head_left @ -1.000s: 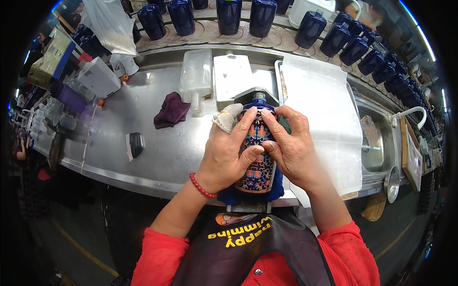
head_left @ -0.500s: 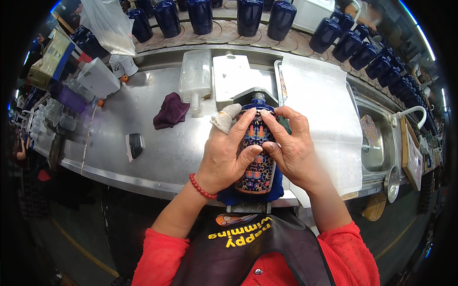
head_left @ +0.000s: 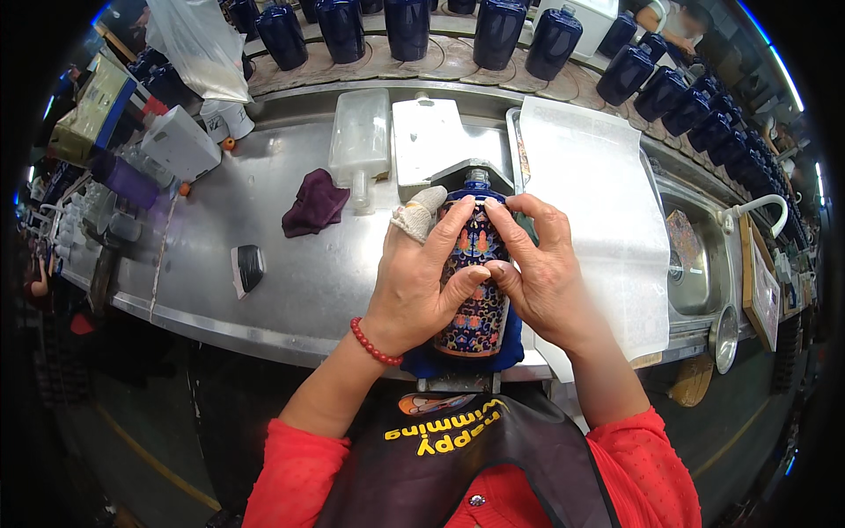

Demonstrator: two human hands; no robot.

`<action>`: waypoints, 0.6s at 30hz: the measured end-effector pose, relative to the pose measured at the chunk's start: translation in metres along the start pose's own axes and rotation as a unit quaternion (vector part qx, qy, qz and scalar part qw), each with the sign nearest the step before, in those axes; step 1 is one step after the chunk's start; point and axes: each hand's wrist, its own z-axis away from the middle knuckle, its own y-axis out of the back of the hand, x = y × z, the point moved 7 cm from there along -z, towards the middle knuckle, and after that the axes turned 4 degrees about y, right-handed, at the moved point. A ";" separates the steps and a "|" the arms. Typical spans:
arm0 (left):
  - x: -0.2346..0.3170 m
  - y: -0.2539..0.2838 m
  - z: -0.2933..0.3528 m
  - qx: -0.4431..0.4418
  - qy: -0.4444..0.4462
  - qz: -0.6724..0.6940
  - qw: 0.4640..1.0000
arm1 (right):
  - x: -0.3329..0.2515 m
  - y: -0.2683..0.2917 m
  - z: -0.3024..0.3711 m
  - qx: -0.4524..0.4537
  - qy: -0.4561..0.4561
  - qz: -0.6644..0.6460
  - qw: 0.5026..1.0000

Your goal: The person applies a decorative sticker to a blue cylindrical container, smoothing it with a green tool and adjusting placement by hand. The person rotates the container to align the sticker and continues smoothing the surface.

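A dark blue glass bottle [head_left: 475, 321] with a colourful floral pattern lies in front of me, its threaded neck pointing away. Its lower part rests on a blue cloth [head_left: 513, 350], and the neck end is at an angled metal holder [head_left: 455, 174]. My left hand [head_left: 407, 286] grips the bottle from the left, index fingertip and thumb pressing on its face. A beige cloth finger cover [head_left: 415, 217] sits on one of its fingers. From the right, my right hand [head_left: 554, 295] holds it likewise, both index fingertips near the shoulder and the thumbs almost meeting mid-body.
Left of the bottle lie a purple cloth [head_left: 315, 202], a small black-and-white piece [head_left: 249, 268] and a clear plastic container [head_left: 359, 141]. White paper sheets [head_left: 590, 229] cover the right side, beside a sink [head_left: 695, 286]. Plain blue bottles [head_left: 407, 31] line a conveyor [head_left: 449, 72] behind.
The plain blue bottles on the conveyor have shifted to the right. My fingertips have moved only slightly on the patterned bottle, which stays in place.
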 end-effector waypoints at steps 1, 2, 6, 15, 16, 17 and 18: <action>0.000 0.000 0.000 -0.001 0.000 0.001 1.000 | 0.000 0.001 0.000 0.005 0.003 -0.002 1.000; 0.000 0.001 0.000 -0.001 -0.001 0.002 1.000 | -0.001 0.002 0.000 0.015 0.006 -0.006 1.000; 0.000 0.002 -0.001 -0.003 0.001 -0.005 1.000 | -0.001 0.003 0.000 0.022 0.005 -0.015 1.000; 0.001 0.003 -0.006 -0.006 -0.004 -0.013 1.000 | 0.002 0.003 0.002 -0.006 -0.015 -0.033 0.999; 0.001 0.005 -0.006 -0.004 -0.001 -0.022 1.000 | 0.002 0.003 0.002 -0.006 -0.012 -0.031 0.999; 0.002 0.007 -0.007 0.001 0.000 -0.028 1.000 | 0.001 0.003 0.002 -0.006 -0.009 -0.028 1.000; 0.002 0.006 -0.008 -0.010 0.000 -0.033 0.999 | 0.001 0.004 0.002 -0.005 -0.007 -0.027 1.000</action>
